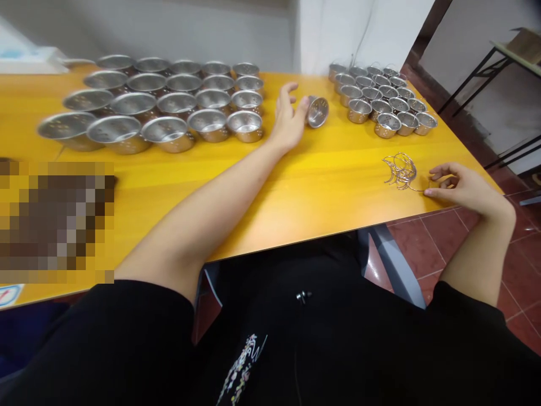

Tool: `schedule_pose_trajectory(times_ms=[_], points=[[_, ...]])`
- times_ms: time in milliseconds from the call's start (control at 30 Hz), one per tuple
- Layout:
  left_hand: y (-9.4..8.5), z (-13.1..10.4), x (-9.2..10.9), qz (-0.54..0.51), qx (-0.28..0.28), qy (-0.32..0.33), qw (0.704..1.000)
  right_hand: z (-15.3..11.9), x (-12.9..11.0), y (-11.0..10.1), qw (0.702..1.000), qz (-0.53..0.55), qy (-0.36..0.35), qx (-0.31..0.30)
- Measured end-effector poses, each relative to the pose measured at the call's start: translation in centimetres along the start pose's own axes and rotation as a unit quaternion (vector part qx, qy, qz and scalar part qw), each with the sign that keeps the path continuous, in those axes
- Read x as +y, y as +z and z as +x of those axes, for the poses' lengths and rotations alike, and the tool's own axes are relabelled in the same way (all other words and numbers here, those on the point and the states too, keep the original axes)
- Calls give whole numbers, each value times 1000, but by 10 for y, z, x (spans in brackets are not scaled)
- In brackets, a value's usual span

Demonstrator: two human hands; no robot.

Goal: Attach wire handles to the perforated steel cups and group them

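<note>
My left hand point(291, 115) holds a small perforated metal cup point(318, 112) by its side, tilted with its mouth facing toward me and to the right. Near the table's right front edge, my right hand point(446, 180) pinches the end of a thin wire hoop beside a small tangle of curved metal wires point(399, 170). Rows of upright perforated metal cups point(169, 134) stand to the left of my left hand. Several more cups point(387, 125) stand in a group at the back right, and thin wires show across some of them.
The yellow table point(279, 192) meets a wall at the back. A pixelated patch covers its left part. A white box point(31, 60) lies at the back left. Beyond the right edge is a shelf point(518, 56) over a red tiled floor.
</note>
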State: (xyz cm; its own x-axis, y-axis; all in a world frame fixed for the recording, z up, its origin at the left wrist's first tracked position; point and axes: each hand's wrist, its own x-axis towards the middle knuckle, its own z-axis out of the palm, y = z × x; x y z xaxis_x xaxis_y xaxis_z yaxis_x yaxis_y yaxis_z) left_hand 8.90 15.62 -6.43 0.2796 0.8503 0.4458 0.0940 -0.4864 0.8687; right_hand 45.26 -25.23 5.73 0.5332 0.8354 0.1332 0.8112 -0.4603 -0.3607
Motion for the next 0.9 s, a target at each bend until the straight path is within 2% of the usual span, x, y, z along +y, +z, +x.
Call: schedule_pose_trajectory(times_ms=[100,167,333,500,700,900], points=[[2,2,-5,5,-3,13,1000,7,18,8,990,123,-12,-68],[4,3,-7,8,1,22,1000,9,24,10,985,150,-21,-77],[5,0,-2,15,2,20,1000,11,29,12,982,163,-24,-86],[4,-4,6,-9,12,22,1000,14,36,10,975,184,-33,-120],[5,-4,2,-16,3,47,999,12,42,11,975,178,-44,-128],[7,-4,-5,-8,-6,73,997,4,38,6,970,184,-61,-144]])
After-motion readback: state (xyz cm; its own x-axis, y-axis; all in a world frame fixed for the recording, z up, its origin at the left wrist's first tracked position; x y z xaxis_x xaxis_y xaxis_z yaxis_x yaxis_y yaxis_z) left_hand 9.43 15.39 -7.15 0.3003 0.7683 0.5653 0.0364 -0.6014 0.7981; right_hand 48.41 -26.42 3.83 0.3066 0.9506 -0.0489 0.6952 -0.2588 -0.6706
